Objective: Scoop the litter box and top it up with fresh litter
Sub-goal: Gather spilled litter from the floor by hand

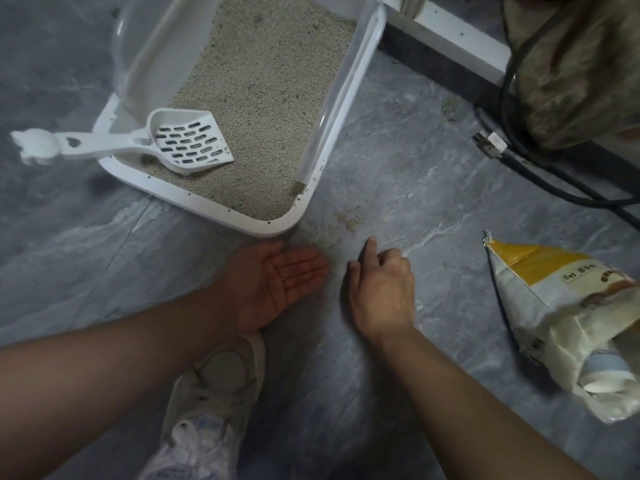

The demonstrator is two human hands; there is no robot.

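Two hands work low on the grey marbled floor (pixel 433 174) just off the near corner of the litter box (pixel 277 227). What the next move turns on is a small scatter of spilled litter grains (pixel 349 218) lying at about twelve o'clock from the right hand (pixel 381 292) and one o'clock from the left hand (pixel 273 282); the right is the nearer of the two. The left hand lies palm up with its fingers straight, its edge close to the floor like a dustpan, holding nothing that can be made out beyond a speck or two. The right hand is palm down, index finger extended toward the grains and the other fingers loosely curled, gripping nothing. My guess is a sweep from the scatter toward eight o'clock into the waiting palm. The box runs with its long axis from seven o'clock up to one o'clock, filled with pale litter (pixel 263 81); the white slotted scoop (pixel 138 143) rests across its left rim, blade in the litter, handle pointing to nine o'clock, untouched. The opened litter bag (pixel 554 317) lies at three o'clock from the right hand, well apart. Black cables (pixel 519 161) cross the floor at two o'clock, and a white shoe (pixel 214 386) sits at six o'clock. Nothing stands between fingers and grains.
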